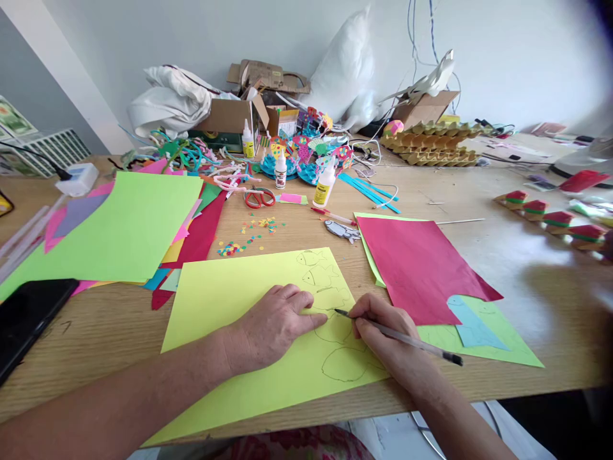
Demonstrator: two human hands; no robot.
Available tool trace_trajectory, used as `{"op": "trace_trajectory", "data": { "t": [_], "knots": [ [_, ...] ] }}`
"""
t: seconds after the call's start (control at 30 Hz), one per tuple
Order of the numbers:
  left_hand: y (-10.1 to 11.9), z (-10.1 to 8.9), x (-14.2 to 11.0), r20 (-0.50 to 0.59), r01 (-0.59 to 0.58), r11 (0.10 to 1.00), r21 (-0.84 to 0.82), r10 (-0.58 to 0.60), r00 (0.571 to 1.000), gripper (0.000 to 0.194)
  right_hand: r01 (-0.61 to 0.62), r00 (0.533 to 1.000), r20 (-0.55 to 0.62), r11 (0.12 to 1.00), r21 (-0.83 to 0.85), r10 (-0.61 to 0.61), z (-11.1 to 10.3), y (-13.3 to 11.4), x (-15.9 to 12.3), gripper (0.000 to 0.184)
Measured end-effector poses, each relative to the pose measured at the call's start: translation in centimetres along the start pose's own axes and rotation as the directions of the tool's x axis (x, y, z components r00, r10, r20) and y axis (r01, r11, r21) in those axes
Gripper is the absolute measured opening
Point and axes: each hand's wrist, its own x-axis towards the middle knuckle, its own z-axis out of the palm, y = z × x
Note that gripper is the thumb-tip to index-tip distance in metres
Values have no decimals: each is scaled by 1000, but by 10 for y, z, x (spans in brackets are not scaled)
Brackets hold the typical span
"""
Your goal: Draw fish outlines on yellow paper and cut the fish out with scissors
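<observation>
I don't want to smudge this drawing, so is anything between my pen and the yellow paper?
Nothing visible stands between the pen in your right hand and the yellow paper; your left hand lies close beside the tip, on its left.

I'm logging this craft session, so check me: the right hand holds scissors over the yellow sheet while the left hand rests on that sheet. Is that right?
Not quite: in the head view, the right hand holds a pen over the yellow sheet; the red-handled scissors lie apart, beyond the sheet. The left hand does rest on that sheet.
</observation>
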Motion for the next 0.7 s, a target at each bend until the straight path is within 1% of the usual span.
{"op": "trace_trajectory", "data": {
  "t": [0.13, 0.4, 0.57, 0.7],
  "knots": [
    [0, 0, 0, 2, 1, 1000, -1, -1, 1000, 33, -17, 1000, -12, 1000, -9, 17, -1, 0, 0, 11],
    [0, -1, 1, 9, 9, 1000, 5, -9, 1000, 32, 13, 1000, 2, 1000, -5, -13, 0, 0, -1, 11],
    [0, 1, 0, -7, 1, 1000, 7, -1, 1000, 32, -8, 1000, -16, 1000, -27, 8, 0, 2, 0, 11],
    [-1, 1, 0, -9, -2, 1000, 8, 2, 1000, 32, 10, 1000, -10, 1000, -16, -10, 0, 1, 1, 11]
  ]
}}
